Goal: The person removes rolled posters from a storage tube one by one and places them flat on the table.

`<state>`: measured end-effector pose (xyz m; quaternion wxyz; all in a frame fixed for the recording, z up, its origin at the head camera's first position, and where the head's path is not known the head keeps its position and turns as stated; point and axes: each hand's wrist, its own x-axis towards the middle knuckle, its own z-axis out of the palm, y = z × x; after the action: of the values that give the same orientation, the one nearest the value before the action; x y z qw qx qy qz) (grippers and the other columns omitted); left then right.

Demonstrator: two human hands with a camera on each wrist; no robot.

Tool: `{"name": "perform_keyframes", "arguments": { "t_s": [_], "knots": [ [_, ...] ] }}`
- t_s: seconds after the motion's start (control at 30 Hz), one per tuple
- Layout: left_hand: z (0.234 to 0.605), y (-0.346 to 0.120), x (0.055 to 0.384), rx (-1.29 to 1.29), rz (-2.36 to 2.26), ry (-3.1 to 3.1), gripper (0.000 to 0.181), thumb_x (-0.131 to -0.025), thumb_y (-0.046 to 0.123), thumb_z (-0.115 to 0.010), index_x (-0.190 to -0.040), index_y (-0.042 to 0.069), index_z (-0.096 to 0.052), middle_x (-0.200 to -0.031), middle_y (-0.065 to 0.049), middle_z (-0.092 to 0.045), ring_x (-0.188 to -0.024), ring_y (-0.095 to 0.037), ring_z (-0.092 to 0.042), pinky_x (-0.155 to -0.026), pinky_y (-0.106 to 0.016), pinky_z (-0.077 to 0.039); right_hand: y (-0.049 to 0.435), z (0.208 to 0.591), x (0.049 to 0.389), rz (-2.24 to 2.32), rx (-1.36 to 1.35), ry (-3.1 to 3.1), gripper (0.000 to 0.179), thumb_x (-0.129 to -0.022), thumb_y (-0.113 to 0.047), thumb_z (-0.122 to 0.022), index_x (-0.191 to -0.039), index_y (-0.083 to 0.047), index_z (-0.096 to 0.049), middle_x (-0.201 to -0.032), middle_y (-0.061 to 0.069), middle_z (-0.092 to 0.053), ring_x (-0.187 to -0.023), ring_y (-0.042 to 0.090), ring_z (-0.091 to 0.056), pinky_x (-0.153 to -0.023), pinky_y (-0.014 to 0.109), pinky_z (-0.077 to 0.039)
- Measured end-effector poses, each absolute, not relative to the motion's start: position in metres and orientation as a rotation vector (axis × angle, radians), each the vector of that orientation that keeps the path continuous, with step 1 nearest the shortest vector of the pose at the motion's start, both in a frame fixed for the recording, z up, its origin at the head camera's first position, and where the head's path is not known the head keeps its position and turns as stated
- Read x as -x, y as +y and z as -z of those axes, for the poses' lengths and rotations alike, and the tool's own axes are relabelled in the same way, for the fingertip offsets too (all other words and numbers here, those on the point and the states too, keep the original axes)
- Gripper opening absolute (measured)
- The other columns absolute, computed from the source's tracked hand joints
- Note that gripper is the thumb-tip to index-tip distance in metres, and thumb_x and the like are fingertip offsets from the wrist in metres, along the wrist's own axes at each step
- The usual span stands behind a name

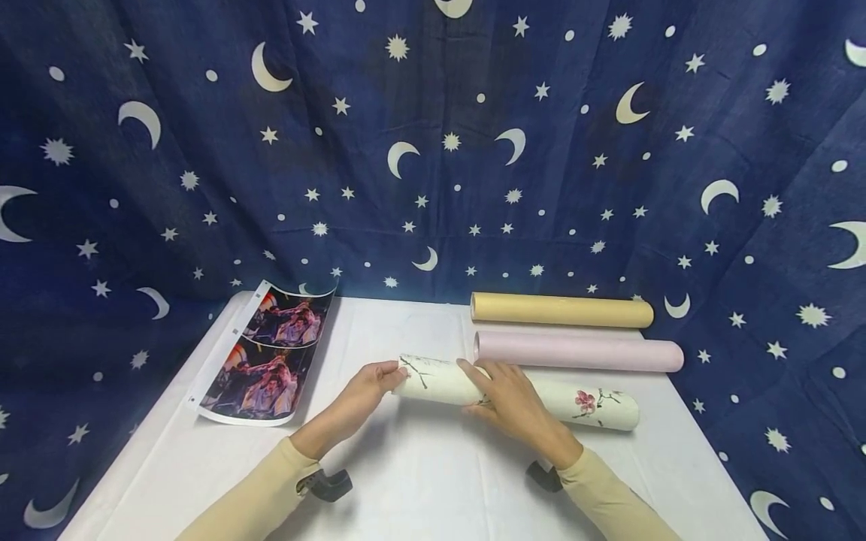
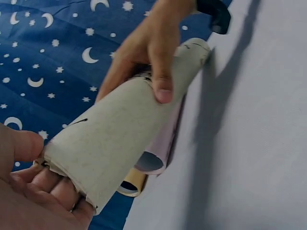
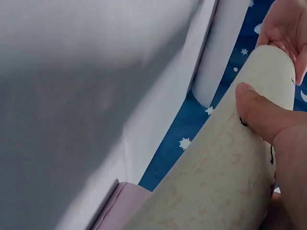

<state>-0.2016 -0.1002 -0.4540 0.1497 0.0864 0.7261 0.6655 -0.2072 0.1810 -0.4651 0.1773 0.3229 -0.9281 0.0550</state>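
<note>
A cream roll of paper (image 1: 433,382) printed with dark branches and a pink blossom is held above the white table, tilted with its right end lower. My left hand (image 1: 368,387) pinches its left end; in the left wrist view the fingers (image 2: 62,191) reach inside the open end while the thumb lies outside. Around the middle of the roll, my right hand (image 1: 507,398) grips it, thumb (image 3: 254,103) on the near side and fingers over the top. In the right wrist view those fingers are mostly hidden behind the roll.
Behind the held roll lie a pink roll (image 1: 578,352) and, farther back, a yellow roll (image 1: 561,310). At the table's left, a curling printed sheet (image 1: 271,361) shows two similar photos. A dark blue cloth (image 1: 440,188) with moons and stars hangs around the white table (image 1: 433,481).
</note>
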Motion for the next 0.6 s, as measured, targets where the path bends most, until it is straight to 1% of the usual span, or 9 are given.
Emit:
{"name": "perform_keyframes", "arguments": {
  "t_s": [0.1,0.17,0.23,0.37,0.43,0.53,0.6],
  "knots": [
    [0.4550,-0.1041,0.2016,-0.287,-1.884,2.063,0.040,-0.103,0.029,-0.046,-0.130,0.002,-0.060,-0.126,-0.009,-0.067,-0.132,-0.026,-0.050,-0.121,-0.057,-0.018,0.1776,0.4668,0.2073,-0.163,-0.914,-2.623,0.078,-0.082,-0.053,-0.072,-0.148,-0.023,-0.044,-0.119,0.007,-0.064,-0.103,0.027,-0.062,-0.087,0.041,-0.050],
    [0.4559,-0.1031,0.2025,-0.316,-1.878,2.038,0.041,-0.104,0.028,-0.045,-0.132,0.002,-0.058,-0.128,-0.009,-0.066,-0.133,-0.027,-0.049,-0.121,-0.058,-0.016,0.1785,0.4674,0.2070,-0.159,-0.901,-2.626,0.078,-0.081,-0.053,-0.072,-0.148,-0.024,-0.044,-0.120,0.007,-0.064,-0.104,0.027,-0.062,-0.087,0.042,-0.050],
    [0.4572,-0.1019,0.2035,-0.327,-1.891,2.020,0.040,-0.103,0.026,-0.045,-0.132,0.000,-0.058,-0.128,-0.011,-0.067,-0.131,-0.027,-0.051,-0.121,-0.058,-0.016,0.1794,0.4679,0.2065,-0.166,-0.895,-2.626,0.078,-0.081,-0.053,-0.072,-0.148,-0.024,-0.044,-0.120,0.007,-0.064,-0.104,0.027,-0.062,-0.088,0.042,-0.049],
    [0.4587,-0.0999,0.2046,-0.316,-1.941,2.028,0.038,-0.102,0.022,-0.048,-0.128,-0.002,-0.060,-0.124,-0.013,-0.069,-0.126,-0.024,-0.056,-0.120,-0.056,-0.021,0.1808,0.4695,0.2064,-0.186,-0.886,-2.621,0.078,-0.081,-0.052,-0.073,-0.148,-0.025,-0.043,-0.120,0.006,-0.064,-0.104,0.027,-0.062,-0.087,0.042,-0.049],
    [0.4588,-0.0990,0.2049,-0.296,-1.969,2.045,0.038,-0.101,0.021,-0.051,-0.128,-0.003,-0.060,-0.122,-0.014,-0.070,-0.122,-0.022,-0.060,-0.119,-0.055,-0.025,0.1815,0.4701,0.2066,-0.186,-0.878,-2.612,0.079,-0.081,-0.051,-0.073,-0.149,-0.026,-0.042,-0.122,0.007,-0.064,-0.105,0.028,-0.062,-0.087,0.043,-0.049],
    [0.4586,-0.0974,0.2047,-0.220,-2.010,2.069,0.037,-0.098,0.020,-0.056,-0.125,-0.005,-0.060,-0.115,-0.015,-0.072,-0.110,-0.019,-0.067,-0.116,-0.052,-0.031,0.1822,0.4705,0.2068,-0.179,-0.867,-2.594,0.080,-0.081,-0.050,-0.074,-0.149,-0.028,-0.041,-0.124,0.007,-0.063,-0.105,0.029,-0.062,-0.087,0.044,-0.049],
    [0.4583,-0.0963,0.2044,-0.158,-2.032,2.101,0.035,-0.096,0.018,-0.060,-0.122,-0.005,-0.062,-0.109,-0.016,-0.074,-0.102,-0.017,-0.070,-0.111,-0.048,-0.036,0.1822,0.4706,0.2065,-0.177,-0.865,-2.581,0.080,-0.080,-0.050,-0.075,-0.149,-0.028,-0.042,-0.125,0.007,-0.063,-0.106,0.029,-0.062,-0.086,0.044,-0.049]
  ]
}}
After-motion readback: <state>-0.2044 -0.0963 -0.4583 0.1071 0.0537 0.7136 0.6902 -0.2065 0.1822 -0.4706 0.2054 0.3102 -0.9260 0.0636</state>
